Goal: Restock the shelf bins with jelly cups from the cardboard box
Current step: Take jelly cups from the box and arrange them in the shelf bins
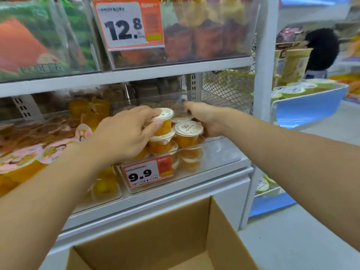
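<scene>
My left hand [124, 133] is shut on an orange jelly cup [161, 121] with a white lid, held on top of the pile in the clear shelf bin [218, 151] marked 9.9. My right hand [202, 119] reaches into the same bin just right of the pile, fingers curled behind a second white-lidded jelly cup [188, 133]; whether it grips that cup is hidden. More orange cups lie stacked beneath. The open cardboard box [224, 228] stands below the shelf at the bottom middle, its visible inside bare.
A neighbouring bin [23, 162] on the left holds pink-lidded cups. The shelf above carries bins with a 12.8 price tag [128, 24]. A white upright post [263, 75] bounds the shelf on the right. A person in black [319, 51] stands in the aisle beyond.
</scene>
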